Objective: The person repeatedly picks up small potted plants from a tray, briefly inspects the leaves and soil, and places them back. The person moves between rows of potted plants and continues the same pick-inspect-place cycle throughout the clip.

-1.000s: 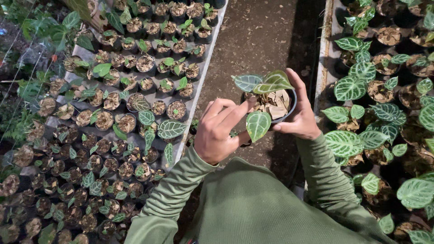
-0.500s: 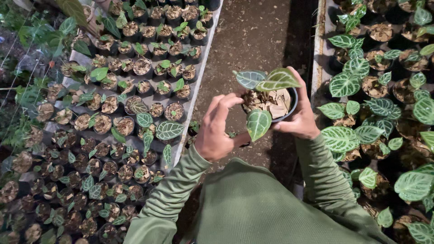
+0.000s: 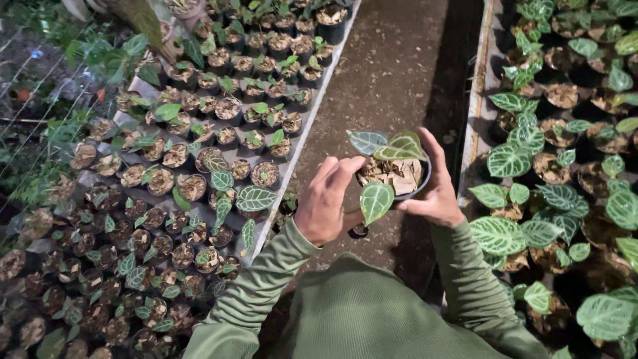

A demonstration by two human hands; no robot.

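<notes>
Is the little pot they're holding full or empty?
Full. The black pot in the right hand holds pale bark chips up to its rim and a small plant with three veined leaves.

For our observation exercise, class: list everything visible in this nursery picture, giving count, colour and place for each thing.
Held pot: one, black, centre, filled with brown chips.
Held plant: one, three green white-veined leaves, in that pot.
Small potted seedlings: too many to count, black pots, green leaves, on the left bench.
Larger veined plants: many, green and white, right bench.
Dirt path: one, brown, between benches.
Wire mesh: far left, grey.
Green sleeves: two, bottom centre.
Left hand: fingers touching the pot's rim.
Right hand: cupping the pot.
</notes>
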